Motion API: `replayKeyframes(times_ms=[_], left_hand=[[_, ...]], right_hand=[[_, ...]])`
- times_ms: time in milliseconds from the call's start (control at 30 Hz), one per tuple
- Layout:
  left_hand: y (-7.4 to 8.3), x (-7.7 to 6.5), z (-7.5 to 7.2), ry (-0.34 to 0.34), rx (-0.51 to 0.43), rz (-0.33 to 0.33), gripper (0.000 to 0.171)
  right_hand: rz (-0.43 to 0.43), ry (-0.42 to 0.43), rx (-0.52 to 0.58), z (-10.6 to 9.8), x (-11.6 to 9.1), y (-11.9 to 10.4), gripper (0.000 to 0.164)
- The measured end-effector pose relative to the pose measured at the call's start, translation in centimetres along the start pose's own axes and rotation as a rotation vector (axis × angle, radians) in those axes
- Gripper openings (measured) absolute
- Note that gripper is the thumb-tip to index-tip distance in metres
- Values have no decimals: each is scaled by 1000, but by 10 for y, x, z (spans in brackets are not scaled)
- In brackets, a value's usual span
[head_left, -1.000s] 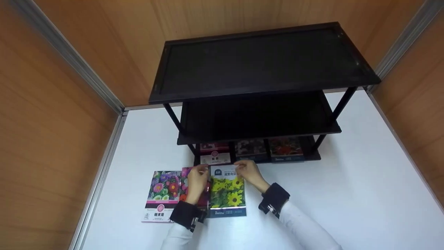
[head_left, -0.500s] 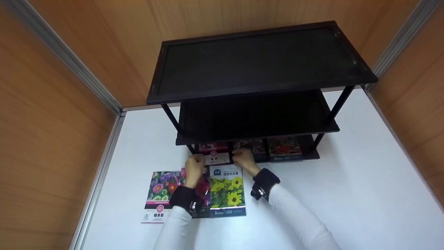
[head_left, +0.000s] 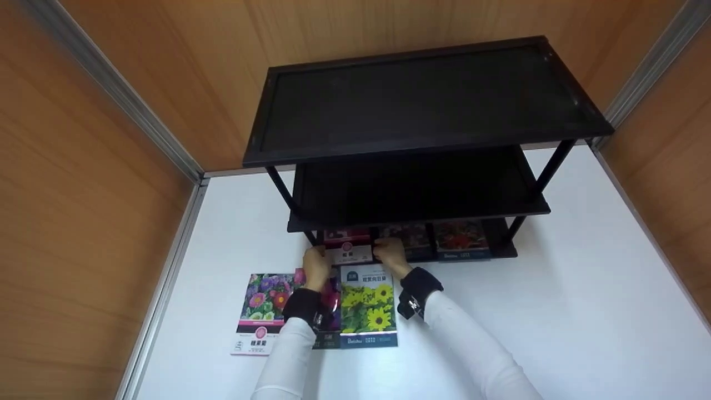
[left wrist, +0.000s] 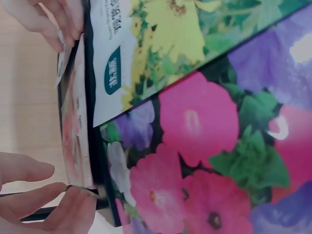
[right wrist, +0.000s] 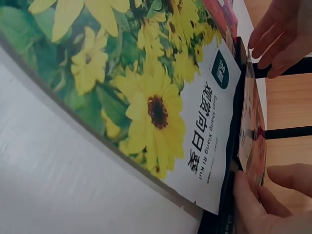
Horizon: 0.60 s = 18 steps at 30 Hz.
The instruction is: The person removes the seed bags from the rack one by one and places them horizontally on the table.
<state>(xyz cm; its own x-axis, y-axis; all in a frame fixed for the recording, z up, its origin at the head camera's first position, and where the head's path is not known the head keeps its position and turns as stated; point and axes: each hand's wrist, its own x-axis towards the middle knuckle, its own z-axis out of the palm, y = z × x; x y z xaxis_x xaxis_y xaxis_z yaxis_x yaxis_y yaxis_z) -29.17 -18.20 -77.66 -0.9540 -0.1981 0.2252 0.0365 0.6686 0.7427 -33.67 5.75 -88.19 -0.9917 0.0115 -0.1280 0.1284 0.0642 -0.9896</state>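
1. Packet, flat, maroon and white with a pink round emblem (head_left: 347, 254), lies on the lowest tier of a black three-tier rack (head_left: 433, 100).
2. Left hand (head_left: 316, 268) at its 9 o'clock edge: thumb and fingers apart, tips touching.
3. Right hand (head_left: 392, 256) at 3 o'clock: digits apart, fingertip at the edge; firmness cannot be told.
4. Glossy yellow-sunflower packet (head_left: 368, 305), near 5 o'clock; multicoloured daisy packet (head_left: 264, 311), 8 o'clock.
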Motion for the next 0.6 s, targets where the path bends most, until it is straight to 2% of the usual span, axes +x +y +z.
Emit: replayKeyframes(times_ms=[67, 100, 167, 233, 300, 400, 467, 500, 533, 600], left_hand=[[-36, 8, 22, 2, 21, 4, 29], [-46, 10, 29, 11, 32, 11, 30], [-56, 13, 36, 31, 53, 19, 30], [-55, 13, 37, 38, 53, 15, 31], [-37, 11, 28, 50, 50, 6, 29], [1, 4, 8, 94, 52, 3, 22], [25, 0, -6, 103, 37, -2, 20], [36, -2, -13, 86, 29, -17, 21], [39, -3, -15, 105, 27, -6, 20], [38, -2, -14, 92, 16, -17, 22]], right_hand=[[-34, 15, 9, 3, 3, 1, 35], [-47, 22, 3, 5, 5, 2, 35], [-53, 28, 4, 8, 8, 4, 33], [-50, 32, -27, 10, 12, 3, 25], [-57, 34, -80, 12, 14, 1, 17], [-96, 25, -152, 15, 16, -5, 26], [-126, 11, -177, 15, 16, -8, 32], [-129, 1, -165, 15, 16, -9, 33], [-130, -6, -151, 15, 16, -9, 34], [-108, -18, -113, 15, 18, -7, 34]])
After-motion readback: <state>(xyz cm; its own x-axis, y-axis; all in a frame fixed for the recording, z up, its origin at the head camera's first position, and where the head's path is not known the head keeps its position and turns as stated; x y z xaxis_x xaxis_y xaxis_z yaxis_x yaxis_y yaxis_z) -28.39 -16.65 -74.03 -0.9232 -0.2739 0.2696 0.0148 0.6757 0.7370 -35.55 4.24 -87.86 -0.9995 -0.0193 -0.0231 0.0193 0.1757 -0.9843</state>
